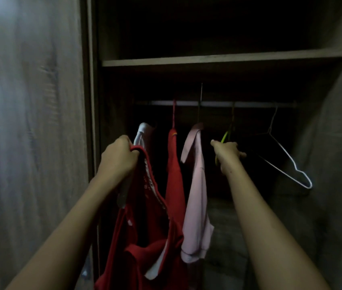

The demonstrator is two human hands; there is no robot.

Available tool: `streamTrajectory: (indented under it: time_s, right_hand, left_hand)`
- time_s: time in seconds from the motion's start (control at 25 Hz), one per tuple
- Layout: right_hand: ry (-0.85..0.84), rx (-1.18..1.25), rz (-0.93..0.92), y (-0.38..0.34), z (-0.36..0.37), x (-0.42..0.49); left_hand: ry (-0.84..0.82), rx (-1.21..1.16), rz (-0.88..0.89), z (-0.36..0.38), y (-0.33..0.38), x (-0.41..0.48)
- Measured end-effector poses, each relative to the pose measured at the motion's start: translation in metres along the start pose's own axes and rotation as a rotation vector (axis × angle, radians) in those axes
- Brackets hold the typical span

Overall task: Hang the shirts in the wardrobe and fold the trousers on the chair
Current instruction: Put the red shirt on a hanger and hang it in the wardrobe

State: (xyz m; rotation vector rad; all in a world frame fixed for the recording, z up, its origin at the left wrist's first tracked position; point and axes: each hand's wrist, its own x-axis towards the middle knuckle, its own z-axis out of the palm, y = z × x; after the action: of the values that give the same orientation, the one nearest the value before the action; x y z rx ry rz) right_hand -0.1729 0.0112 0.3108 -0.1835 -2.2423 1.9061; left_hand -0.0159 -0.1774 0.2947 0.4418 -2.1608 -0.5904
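My left hand [118, 156] grips the collar of a red shirt [145, 231] that hangs down in front of the open wardrobe. Further right, my right hand [227, 154] holds a yellow-green hanger [225, 136] that hangs from the metal rail [216, 104]. On the rail hang a white-collared garment [142, 130], another red shirt [173, 164] and a pink shirt [197, 195]. An empty white wire hanger [287, 158] hangs at the right end of the rail.
A wooden shelf [218, 59] runs across the wardrobe above the rail. The wardrobe door [30, 122] stands to the left and a side panel [337, 143] to the right. The inside is dark.
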Motion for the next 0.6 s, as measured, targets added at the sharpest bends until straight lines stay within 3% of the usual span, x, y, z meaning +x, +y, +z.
streamTrajectory:
  time_s: [0.2,0.36,0.6]
  right_hand:
    - [0.018,-0.032,0.002,-0.005,0.005,0.024]
    - [0.119,-0.06,-0.22,-0.007,0.008,0.039]
    - [0.13,-0.028,-0.423,0.021,0.006,0.001]
  left_hand:
    - [0.007,0.019,0.011,0.013,0.003,0.009]
    - [0.021,0.001,0.02,0.019,0.005,0.008]
    - [0.045,-0.009,-0.013,0.011,-0.005,0.005]
